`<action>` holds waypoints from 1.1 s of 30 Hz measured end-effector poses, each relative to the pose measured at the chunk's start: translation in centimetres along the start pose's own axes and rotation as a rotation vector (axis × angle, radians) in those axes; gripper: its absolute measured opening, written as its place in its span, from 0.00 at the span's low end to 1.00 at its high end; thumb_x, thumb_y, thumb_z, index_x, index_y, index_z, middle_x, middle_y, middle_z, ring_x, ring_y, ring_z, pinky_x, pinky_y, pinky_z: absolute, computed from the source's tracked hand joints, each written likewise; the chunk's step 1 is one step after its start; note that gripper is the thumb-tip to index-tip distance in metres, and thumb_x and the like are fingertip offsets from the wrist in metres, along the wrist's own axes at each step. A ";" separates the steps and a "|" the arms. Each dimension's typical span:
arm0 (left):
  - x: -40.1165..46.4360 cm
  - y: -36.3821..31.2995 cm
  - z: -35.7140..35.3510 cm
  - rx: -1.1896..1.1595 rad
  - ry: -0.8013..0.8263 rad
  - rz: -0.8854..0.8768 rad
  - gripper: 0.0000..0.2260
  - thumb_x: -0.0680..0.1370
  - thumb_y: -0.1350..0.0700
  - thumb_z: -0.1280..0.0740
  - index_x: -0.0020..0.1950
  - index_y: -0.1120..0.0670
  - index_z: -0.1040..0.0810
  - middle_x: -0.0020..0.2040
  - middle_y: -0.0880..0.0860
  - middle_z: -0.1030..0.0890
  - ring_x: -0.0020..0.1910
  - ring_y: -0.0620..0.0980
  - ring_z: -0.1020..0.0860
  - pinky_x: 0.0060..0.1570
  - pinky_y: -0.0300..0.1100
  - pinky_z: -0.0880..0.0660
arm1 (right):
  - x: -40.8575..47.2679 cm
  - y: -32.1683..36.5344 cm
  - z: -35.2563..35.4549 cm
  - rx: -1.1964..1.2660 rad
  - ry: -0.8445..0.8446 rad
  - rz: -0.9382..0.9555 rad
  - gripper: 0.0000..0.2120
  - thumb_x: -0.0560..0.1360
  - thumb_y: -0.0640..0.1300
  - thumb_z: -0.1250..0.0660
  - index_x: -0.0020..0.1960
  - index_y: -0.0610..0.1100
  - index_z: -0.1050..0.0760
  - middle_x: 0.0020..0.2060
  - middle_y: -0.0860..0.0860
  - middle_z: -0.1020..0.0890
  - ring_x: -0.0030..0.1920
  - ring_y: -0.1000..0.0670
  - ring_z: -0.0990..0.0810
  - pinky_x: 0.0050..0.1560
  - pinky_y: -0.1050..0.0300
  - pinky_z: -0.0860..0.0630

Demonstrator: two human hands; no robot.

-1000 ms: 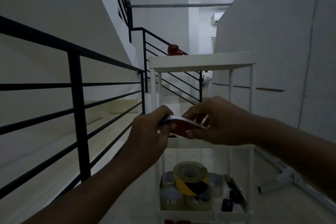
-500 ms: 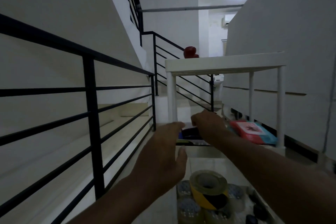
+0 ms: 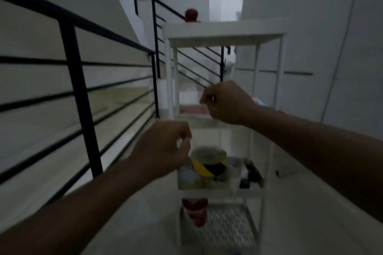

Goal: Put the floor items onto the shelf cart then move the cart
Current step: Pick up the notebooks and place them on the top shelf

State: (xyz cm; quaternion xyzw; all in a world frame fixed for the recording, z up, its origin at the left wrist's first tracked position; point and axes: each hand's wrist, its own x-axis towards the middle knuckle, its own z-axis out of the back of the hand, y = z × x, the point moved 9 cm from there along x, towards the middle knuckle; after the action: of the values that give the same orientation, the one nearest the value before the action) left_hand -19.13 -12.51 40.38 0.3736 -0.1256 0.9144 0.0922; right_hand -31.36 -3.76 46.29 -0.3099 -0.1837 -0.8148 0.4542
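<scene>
A white shelf cart (image 3: 223,29) with several tiers stands right in front of me. My left hand (image 3: 163,147) hovers by the cart's left post with its fingers curled and nothing in it. Higher up, my right hand (image 3: 226,103) is curled in front of the second tier, also holding nothing. A flat red packet (image 3: 193,111) lies on that tier. The tier below holds a yellow-and-black tape roll (image 3: 208,161), clear tape rolls (image 3: 187,176) and small black items (image 3: 251,174). A red object (image 3: 195,211) sits on the bottom mesh tier. The picture is blurred.
A black stair railing (image 3: 76,80) runs close along the left, with steps behind it. A white wall (image 3: 321,47) closes in on the right. A red rounded object (image 3: 191,14) shows beyond the cart's top. Pale floor lies around the cart's base.
Both hands held a flat packet and set it on the second tier; now they have pulled back from it with fingers curled. My view has tipped down, showing the lower tiers.
</scene>
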 end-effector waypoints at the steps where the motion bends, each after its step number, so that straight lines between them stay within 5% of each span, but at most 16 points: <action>1: -0.5 -0.6 -0.3 -0.008 0.014 0.008 0.08 0.71 0.51 0.37 0.42 0.52 0.19 0.39 0.48 0.17 0.39 0.47 0.19 0.39 0.48 0.21 | -1.8 1.1 0.9 0.027 -0.021 0.028 0.09 0.75 0.42 0.36 0.51 0.48 0.19 0.46 0.50 0.15 0.42 0.56 0.18 0.49 0.54 0.19; 6: -5.2 -2.7 -3.1 -0.058 0.074 0.056 0.08 0.71 0.52 0.36 0.42 0.52 0.18 0.37 0.48 0.17 0.36 0.46 0.19 0.37 0.49 0.20 | -11.8 4.7 -0.4 0.061 0.108 0.032 0.09 0.73 0.42 0.35 0.50 0.47 0.18 0.43 0.53 0.16 0.38 0.59 0.23 0.41 0.63 0.24; 13: -14.1 -2.6 -9.5 -0.094 0.228 0.176 0.07 0.70 0.52 0.36 0.41 0.51 0.19 0.37 0.49 0.17 0.36 0.48 0.19 0.36 0.48 0.21 | -23.9 5.7 -9.4 -0.003 0.498 -0.093 0.09 0.72 0.43 0.34 0.50 0.47 0.18 0.43 0.49 0.16 0.42 0.50 0.18 0.43 0.52 0.18; 18: -18.3 -1.3 -13.5 -0.108 0.369 0.247 0.09 0.72 0.51 0.36 0.46 0.51 0.19 0.45 0.51 0.16 0.42 0.49 0.20 0.41 0.48 0.20 | -30.2 3.6 -19.8 0.022 0.854 -0.250 0.15 0.70 0.37 0.31 0.56 0.46 0.19 0.52 0.48 0.17 0.50 0.48 0.19 0.53 0.51 0.19; 21: -20.0 0.6 -15.7 -0.114 0.413 0.293 0.11 0.74 0.52 0.35 0.54 0.51 0.20 0.53 0.51 0.17 0.50 0.50 0.21 0.48 0.47 0.20 | -32.5 2.8 -26.0 -0.024 1.040 -0.219 0.11 0.72 0.37 0.33 0.52 0.39 0.18 0.50 0.42 0.16 0.48 0.45 0.17 0.50 0.49 0.18; 27: -24.2 4.6 -20.5 -0.140 0.489 0.305 0.21 0.73 0.48 0.40 0.63 0.52 0.24 0.62 0.50 0.21 0.62 0.50 0.25 0.62 0.42 0.29 | -33.7 0.9 -35.4 -0.097 1.160 -0.264 0.11 0.74 0.36 0.34 0.56 0.35 0.25 0.54 0.40 0.21 0.53 0.41 0.20 0.50 0.51 0.22; 31: -26.7 7.0 -23.7 -0.170 0.525 0.355 0.18 0.75 0.50 0.37 0.64 0.50 0.25 0.63 0.49 0.22 0.63 0.48 0.27 0.59 0.37 0.33 | -34.5 -0.4 -39.8 -0.145 1.216 -0.303 0.12 0.77 0.38 0.36 0.61 0.38 0.27 0.59 0.41 0.23 0.57 0.43 0.23 0.58 0.49 0.24; 33: -27.5 7.9 -25.0 -0.181 0.532 0.387 0.16 0.76 0.51 0.35 0.64 0.48 0.26 0.64 0.47 0.23 0.64 0.47 0.28 0.58 0.36 0.34 | -34.8 -0.9 -41.1 -0.162 1.224 -0.285 0.05 0.79 0.40 0.38 0.55 0.43 0.30 0.61 0.42 0.23 0.54 0.45 0.24 0.59 0.48 0.26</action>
State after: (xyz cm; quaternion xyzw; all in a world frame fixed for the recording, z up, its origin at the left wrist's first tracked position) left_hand -18.36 -14.60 2.48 0.0817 -0.2464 0.9655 -0.0208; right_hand -32.29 -5.36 -7.56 0.2063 0.1320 -0.9083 0.3392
